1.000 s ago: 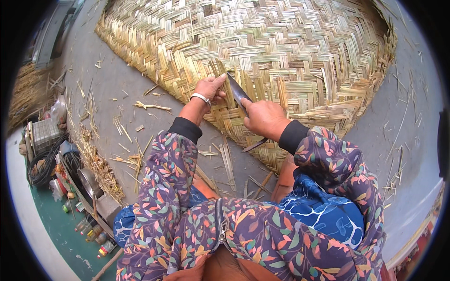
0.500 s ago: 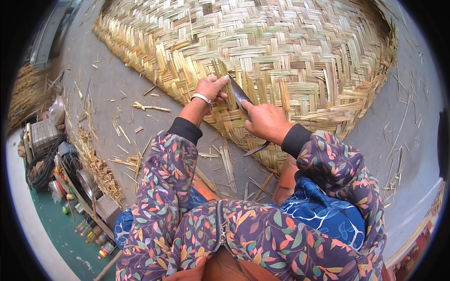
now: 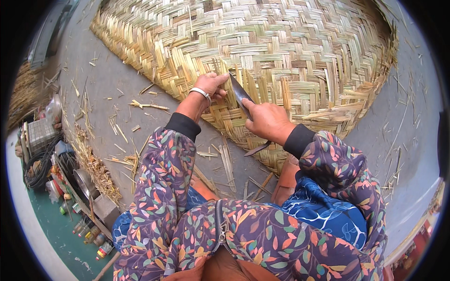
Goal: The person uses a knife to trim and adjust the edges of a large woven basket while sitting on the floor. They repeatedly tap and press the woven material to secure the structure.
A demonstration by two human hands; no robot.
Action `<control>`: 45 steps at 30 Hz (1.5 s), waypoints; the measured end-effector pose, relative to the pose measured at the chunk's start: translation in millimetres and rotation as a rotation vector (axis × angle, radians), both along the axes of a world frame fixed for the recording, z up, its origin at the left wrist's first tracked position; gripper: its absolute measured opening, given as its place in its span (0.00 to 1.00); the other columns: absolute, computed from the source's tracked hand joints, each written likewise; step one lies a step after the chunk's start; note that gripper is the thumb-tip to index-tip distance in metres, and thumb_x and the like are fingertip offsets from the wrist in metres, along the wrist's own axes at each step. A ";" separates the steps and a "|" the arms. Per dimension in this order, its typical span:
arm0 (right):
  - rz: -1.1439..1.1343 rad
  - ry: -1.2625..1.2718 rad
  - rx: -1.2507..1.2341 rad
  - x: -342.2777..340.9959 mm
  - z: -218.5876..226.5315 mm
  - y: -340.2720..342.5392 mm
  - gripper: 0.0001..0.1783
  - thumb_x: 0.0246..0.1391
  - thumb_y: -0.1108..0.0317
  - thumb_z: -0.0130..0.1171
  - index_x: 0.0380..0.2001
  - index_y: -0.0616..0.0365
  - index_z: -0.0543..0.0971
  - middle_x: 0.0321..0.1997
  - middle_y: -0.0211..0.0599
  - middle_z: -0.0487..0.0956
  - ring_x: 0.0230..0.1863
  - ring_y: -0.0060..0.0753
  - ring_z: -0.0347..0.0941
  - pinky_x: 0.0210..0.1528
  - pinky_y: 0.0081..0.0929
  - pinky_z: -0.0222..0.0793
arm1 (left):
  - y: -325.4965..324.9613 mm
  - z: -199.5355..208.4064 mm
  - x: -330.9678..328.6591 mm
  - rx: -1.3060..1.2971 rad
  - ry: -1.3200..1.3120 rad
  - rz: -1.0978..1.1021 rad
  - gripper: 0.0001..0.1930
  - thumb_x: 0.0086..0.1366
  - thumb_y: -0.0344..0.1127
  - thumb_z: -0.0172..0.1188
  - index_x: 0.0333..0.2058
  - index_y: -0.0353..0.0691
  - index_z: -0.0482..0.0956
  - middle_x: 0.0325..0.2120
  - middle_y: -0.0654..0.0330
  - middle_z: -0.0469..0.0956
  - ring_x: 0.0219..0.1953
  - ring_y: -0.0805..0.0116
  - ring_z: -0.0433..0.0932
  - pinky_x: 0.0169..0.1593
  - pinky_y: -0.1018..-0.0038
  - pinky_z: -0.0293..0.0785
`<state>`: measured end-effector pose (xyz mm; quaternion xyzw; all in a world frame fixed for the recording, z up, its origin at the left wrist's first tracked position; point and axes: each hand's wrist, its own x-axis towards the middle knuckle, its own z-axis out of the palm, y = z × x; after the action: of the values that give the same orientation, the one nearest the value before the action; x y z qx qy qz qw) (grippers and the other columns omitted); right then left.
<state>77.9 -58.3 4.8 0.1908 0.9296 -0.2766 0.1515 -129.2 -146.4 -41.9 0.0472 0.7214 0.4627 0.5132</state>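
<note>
A large woven reed mat (image 3: 300,61) lies on the ground ahead of me, one corner pointing toward my feet. My right hand (image 3: 269,121) is wrapped round the handle of a knife (image 3: 238,93); its dark blade slants up and left over the mat's near-left edge. A strap hangs below that hand. My left hand (image 3: 212,87), with a pale bracelet on the wrist, is closed on reed strips (image 3: 220,70) standing up from the weave. Its thumb and fingertips are close to the blade's tip; whether they touch it I cannot tell.
Loose reed scraps (image 3: 149,106) lie on the grey ground (image 3: 103,61) around the mat. To my left are dry stalks (image 3: 96,166), a coil of black cable (image 3: 41,173), a metal pot (image 3: 85,182), a block (image 3: 106,209) and several bottles (image 3: 96,236).
Both hands stay in nearly the same place, the knife still beside the reed strips. The view has shifted very slightly, and nothing has been let go.
</note>
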 end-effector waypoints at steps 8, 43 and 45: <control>-0.018 0.033 -0.028 1.9 -0.3 0.5 0.31 0.48 0.61 0.57 0.58 0.48 0.70 0.28 0.48 0.81 0.32 0.55 0.79 0.36 0.51 0.74 | -6.7 -6.8 -5.7 -0.102 -0.205 0.062 0.08 0.61 0.38 0.66 0.27 0.46 0.78 0.18 0.73 0.75 0.15 0.83 0.72 0.16 0.82 0.69; 0.009 -0.014 -0.015 2.7 -4.5 6.5 0.32 0.48 0.59 0.58 0.60 0.45 0.69 0.29 0.47 0.82 0.32 0.53 0.80 0.35 0.49 0.75 | -16.7 -22.2 12.7 -0.370 1.001 -0.305 0.17 0.53 0.50 0.71 0.26 0.41 0.78 0.20 0.57 0.79 0.23 0.63 0.77 0.32 0.66 0.74; 0.006 -0.007 -0.021 4.0 -7.5 9.0 0.32 0.48 0.59 0.58 0.60 0.45 0.69 0.28 0.47 0.82 0.32 0.53 0.80 0.35 0.49 0.75 | -11.5 -20.3 19.4 -0.290 1.047 -0.289 0.16 0.54 0.48 0.70 0.28 0.41 0.79 0.21 0.57 0.79 0.24 0.62 0.77 0.34 0.65 0.75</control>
<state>81.9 -49.3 -2.7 0.1873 0.9266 -0.2853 0.1577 -109.7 -157.9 -62.2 0.2977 0.9223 0.1985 0.1458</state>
